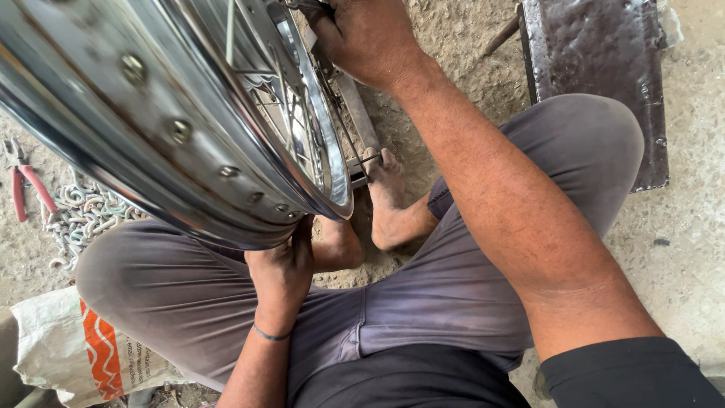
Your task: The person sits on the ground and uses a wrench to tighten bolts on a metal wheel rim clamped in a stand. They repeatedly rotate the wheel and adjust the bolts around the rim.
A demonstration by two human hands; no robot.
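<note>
A large chrome spoked wheel rim (151, 113) fills the upper left, held upright in front of me. My left hand (283, 268) grips its lower edge from below. My right hand (362, 34) is closed over the rim's far top edge, next to a grey metal bar of a stand (359, 113). I sit on the ground in grey trousers with knees spread. My bare foot (385, 200) rests by the base of the stand. Thin spokes (283, 113) show inside the rim.
Red-handled pliers (23, 189) and a heap of metal chain links (83, 215) lie at the left. A white and orange sack (68, 347) sits at the lower left. A dark rusty metal plate (604, 53) lies at the upper right on the concrete floor.
</note>
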